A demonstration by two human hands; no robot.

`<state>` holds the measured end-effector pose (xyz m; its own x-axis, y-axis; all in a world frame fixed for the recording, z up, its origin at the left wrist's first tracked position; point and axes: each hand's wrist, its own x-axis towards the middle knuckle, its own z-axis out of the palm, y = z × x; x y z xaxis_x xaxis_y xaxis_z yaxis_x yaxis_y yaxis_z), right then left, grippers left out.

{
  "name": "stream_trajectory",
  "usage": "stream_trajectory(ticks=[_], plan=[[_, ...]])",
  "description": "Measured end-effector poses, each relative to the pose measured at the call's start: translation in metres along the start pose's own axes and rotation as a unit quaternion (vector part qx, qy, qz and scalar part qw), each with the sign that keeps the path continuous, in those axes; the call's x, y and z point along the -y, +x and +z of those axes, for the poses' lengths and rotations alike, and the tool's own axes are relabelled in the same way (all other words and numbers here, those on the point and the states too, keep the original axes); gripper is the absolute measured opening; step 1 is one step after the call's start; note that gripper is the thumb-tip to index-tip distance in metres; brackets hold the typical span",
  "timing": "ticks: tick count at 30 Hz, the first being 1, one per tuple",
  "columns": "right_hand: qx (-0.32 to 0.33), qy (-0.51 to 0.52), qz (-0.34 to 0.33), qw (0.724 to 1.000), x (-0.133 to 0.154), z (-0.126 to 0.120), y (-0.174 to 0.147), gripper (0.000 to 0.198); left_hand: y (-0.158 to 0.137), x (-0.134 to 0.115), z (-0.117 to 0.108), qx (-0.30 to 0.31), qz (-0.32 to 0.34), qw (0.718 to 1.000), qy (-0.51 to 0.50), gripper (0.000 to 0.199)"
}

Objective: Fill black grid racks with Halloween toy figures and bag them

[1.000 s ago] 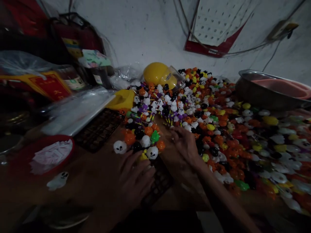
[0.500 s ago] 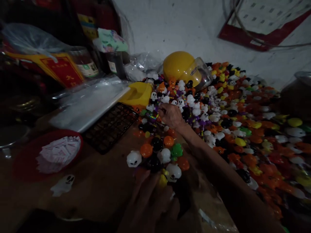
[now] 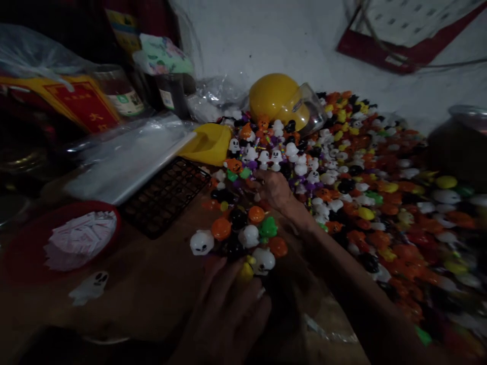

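Observation:
My left hand (image 3: 232,309) is low in the middle, its fingers wrapped about a bunch of Halloween toy figures. In the bunch are a white skull-like head (image 3: 202,243), an orange figure (image 3: 221,229), a green figure (image 3: 268,229) and a yellow one (image 3: 245,272); their lower parts are hidden. At the near edge of a big heap of similar toys (image 3: 335,177), my right hand (image 3: 276,190) has its fingers curled. What they hold, if anything, is too dark to make out. Close by its fingertips lie an orange pumpkin figure (image 3: 233,165) and a green piece (image 3: 244,173).
A yellow helmet (image 3: 272,96) and a yellow scoop-like tray (image 3: 209,144) sit behind the heap. Leftward are a black grid tray (image 3: 163,197), clear plastic bags (image 3: 129,157) and a red bowl (image 3: 114,238) of paper slips. A flat ghost piece (image 3: 89,288) lies in front.
My right hand has drawn back slightly, toward me and to the right. An orange pumpkin figure now shows beyond its fingers. My left hand stays at the bunch; the view has shifted a little.

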<state>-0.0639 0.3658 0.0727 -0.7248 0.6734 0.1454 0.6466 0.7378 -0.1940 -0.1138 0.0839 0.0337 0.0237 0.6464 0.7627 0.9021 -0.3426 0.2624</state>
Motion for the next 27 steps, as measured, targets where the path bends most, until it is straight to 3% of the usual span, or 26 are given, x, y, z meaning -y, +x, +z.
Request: stream_trajectory(ticks=[3,7,11,14,19,27], plan=[[-0.099,0.093,0.054,0.989,-0.023,-0.014,-0.048,0.013,-0.002,0.005,-0.002,0.052,0.025,0.998,0.014,0.021],[-0.139,0.206,0.135,0.959,-0.032,-0.023,-0.12,0.016,0.009,0.01,-0.015,0.083,0.042,0.995,0.021,0.02],[-0.142,0.331,0.115,0.926,-0.008,-0.005,-0.192,0.017,0.019,0.013,-0.028,0.12,0.03,0.992,0.017,0.026],[-0.125,0.345,0.095,0.926,0.021,0.011,-0.229,0.011,0.021,0.017,-0.032,0.16,0.02,0.987,0.005,0.034],[-0.1,0.356,0.109,0.923,0.055,0.026,-0.243,0.01,0.022,0.019,-0.038,0.189,0.01,0.982,0.007,0.035],[-0.133,0.41,0.137,0.892,0.062,0.046,-0.225,0.025,0.016,0.023,-0.041,0.17,0.016,0.985,-0.018,0.042]])
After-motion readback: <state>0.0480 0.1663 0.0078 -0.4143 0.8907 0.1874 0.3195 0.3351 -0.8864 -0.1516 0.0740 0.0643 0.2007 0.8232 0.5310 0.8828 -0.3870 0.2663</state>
